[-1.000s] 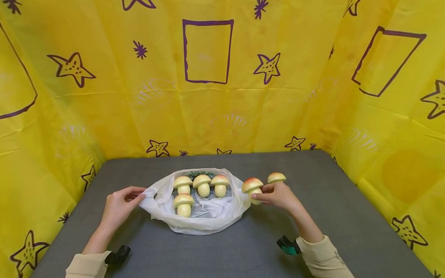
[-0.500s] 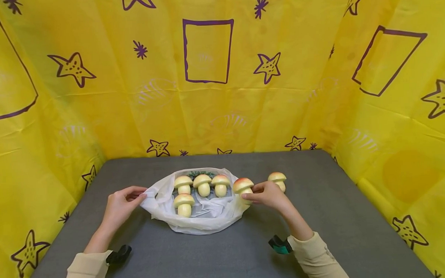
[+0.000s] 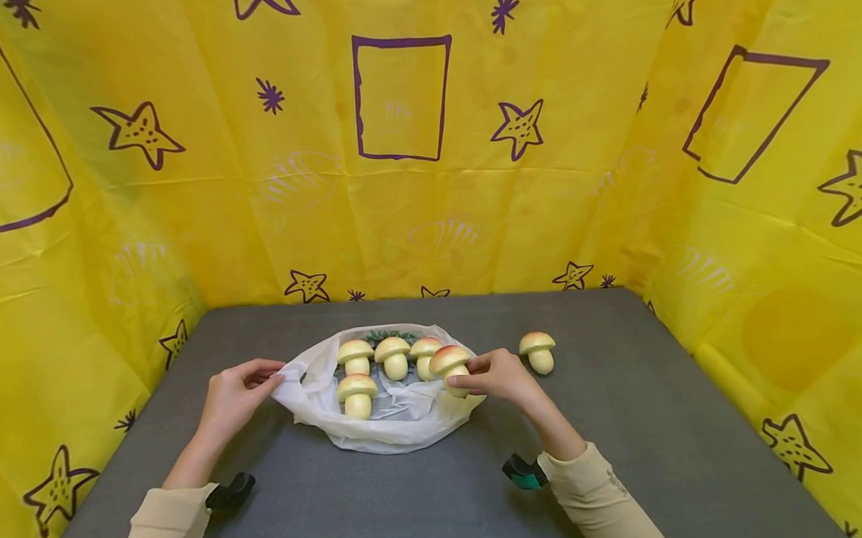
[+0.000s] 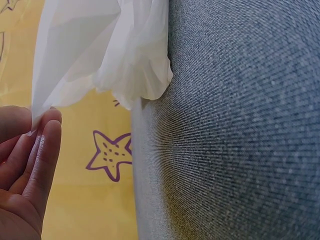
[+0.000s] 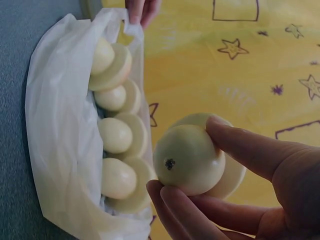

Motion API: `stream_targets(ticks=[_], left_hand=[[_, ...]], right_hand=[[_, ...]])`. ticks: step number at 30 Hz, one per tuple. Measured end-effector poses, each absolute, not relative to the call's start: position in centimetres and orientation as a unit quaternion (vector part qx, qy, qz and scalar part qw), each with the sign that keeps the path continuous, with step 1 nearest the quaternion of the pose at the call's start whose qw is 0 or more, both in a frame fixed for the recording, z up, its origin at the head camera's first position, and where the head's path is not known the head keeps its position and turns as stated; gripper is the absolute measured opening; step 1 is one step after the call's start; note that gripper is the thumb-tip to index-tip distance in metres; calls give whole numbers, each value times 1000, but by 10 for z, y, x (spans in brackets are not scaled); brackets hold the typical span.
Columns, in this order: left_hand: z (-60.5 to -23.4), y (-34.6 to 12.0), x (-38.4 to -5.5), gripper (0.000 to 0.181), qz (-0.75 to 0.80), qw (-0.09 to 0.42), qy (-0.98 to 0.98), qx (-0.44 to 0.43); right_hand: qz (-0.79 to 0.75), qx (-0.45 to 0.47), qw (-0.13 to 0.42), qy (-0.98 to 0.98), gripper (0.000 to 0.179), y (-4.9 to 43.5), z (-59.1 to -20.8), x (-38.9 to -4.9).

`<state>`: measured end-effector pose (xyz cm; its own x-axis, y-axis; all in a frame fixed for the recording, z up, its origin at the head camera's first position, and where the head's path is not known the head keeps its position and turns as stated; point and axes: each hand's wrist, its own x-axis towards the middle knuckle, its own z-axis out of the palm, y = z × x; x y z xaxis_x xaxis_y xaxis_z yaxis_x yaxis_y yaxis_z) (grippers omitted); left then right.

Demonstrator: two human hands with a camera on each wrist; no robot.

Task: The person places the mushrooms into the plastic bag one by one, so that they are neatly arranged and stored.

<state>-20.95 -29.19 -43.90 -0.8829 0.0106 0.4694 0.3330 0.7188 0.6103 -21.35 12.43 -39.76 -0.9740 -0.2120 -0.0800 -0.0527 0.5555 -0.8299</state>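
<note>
A white plastic bag [image 3: 401,438] lies spread with its mouth wide, several toy mushrooms [image 3: 357,386] inside it. My left hand [image 3: 232,399] pinches the bag's left handle between thumb and fingers; the left wrist view shows the thin plastic [image 4: 75,55] stretched up from the fingertips. With my right hand [image 3: 502,377] I grip one more mushroom [image 3: 448,363], red-tinged on its cap, by its stem over the bag's right side. Seen in the right wrist view, the held mushroom's stem end [image 5: 187,160] has a small dark spot and sits between thumb and fingers.
A single mushroom [image 3: 538,352] stands on the grey table [image 3: 382,508] to the right of the bag, beyond my right hand. Yellow cloth [image 3: 401,222] with drawn stars and squares hangs behind the table and on both sides.
My right hand has carried the mushroom leftward, from beside the bag's right edge to over its mouth. The mushroom on the table has come fully into sight. My left hand has stayed put.
</note>
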Motion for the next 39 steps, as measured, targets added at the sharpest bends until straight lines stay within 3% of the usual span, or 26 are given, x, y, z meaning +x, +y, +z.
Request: stream_targets(ticks=[39], left_hand=[[-439,-293,-208,13,-369,220,-898,-92]], right_hand=[[-510,-94,140,844,35,61,-411,-221]])
